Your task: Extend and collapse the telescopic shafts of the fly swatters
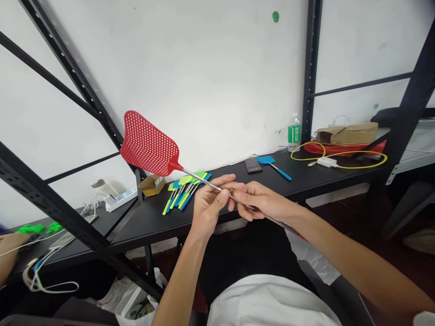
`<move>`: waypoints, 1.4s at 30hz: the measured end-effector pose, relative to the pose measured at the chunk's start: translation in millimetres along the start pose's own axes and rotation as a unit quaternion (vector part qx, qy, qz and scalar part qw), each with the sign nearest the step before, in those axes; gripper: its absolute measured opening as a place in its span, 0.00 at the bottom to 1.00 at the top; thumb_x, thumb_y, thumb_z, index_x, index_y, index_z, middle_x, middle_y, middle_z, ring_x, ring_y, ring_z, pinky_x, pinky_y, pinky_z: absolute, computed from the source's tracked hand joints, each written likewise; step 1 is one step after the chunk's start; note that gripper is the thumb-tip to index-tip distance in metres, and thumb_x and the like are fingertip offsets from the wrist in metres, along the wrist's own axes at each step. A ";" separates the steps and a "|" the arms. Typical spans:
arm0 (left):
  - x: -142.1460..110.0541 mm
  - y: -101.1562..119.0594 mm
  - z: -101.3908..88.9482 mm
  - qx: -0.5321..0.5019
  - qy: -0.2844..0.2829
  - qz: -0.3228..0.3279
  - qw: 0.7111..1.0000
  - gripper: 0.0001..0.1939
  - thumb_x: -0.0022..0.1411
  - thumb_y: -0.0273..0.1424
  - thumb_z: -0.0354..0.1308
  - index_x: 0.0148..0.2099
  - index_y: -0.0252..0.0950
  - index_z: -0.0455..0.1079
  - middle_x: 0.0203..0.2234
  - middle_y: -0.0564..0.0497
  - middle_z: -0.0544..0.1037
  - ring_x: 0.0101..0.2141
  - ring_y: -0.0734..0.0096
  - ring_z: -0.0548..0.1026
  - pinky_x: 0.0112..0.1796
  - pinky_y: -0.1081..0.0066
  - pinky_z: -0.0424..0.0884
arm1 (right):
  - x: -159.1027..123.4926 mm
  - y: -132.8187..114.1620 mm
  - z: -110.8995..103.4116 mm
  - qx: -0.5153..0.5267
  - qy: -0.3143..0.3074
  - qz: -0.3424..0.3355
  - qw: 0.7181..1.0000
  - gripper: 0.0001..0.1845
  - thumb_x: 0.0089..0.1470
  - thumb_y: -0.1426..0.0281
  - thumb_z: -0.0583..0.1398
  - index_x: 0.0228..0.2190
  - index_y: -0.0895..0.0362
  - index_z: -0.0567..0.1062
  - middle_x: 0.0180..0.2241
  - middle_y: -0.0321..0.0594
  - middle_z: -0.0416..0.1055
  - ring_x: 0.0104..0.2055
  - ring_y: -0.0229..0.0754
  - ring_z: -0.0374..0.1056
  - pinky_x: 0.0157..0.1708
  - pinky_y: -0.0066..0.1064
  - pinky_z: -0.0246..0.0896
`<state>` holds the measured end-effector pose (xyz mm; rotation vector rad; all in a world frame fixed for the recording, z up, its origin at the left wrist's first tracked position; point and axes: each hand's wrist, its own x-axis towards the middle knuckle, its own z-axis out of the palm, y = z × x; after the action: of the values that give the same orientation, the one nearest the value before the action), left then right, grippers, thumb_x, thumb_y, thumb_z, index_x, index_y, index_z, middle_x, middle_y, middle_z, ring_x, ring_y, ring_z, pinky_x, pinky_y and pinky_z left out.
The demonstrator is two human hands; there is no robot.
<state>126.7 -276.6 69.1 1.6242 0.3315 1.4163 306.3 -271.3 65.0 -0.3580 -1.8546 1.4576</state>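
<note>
Left hand (210, 204) narrow, thumb and fingertips pinched on the thin metal rod (207, 181) of a red plastic fly swatter (149, 143). Right hand (263, 201) just as narrow, pinching the same rod a little further along, the two hands nearly touching. Best grip here: a short span between the pinches, firm and even pressure, no twisting, so that the long shaft does not wobble. Swatter up in the air, held by both hands: perforated red blade tilted up and out past the left hand, rod running down through the pinches, dark handle end (287, 228) reaching out below the right wrist. Blade whole and flat-looking, its holes in neat rows.

Just past the left hand, on a black shelf (136, 235), a fan of yellow-green and blue swatters (185, 192), with a small cardboard box (152, 184) beside it. Past the right hand, a blue swatter (272, 163), a phone (253, 165), then a coiled yellow cable (340, 156). Far to the left of both hands, a co-worker's hand (8, 246), well apart.
</note>
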 end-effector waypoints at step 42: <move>6.1 -17.2 -6.7 -0.010 0.072 -0.034 0.997 0.12 0.58 0.37 0.70 0.40 0.34 0.79 0.32 0.45 0.84 0.24 0.75 0.72 0.29 0.71 0.67 | 10.0 20.5 -13.4 0.061 0.034 0.038 0.997 0.23 0.63 0.52 0.59 0.36 0.62 0.78 0.22 0.35 0.70 0.15 0.27 0.46 0.15 0.24 0.35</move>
<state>128.7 -260.1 59.2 1.4847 0.4509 1.4838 304.1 -249.0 51.0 -0.4177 -1.7057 1.5816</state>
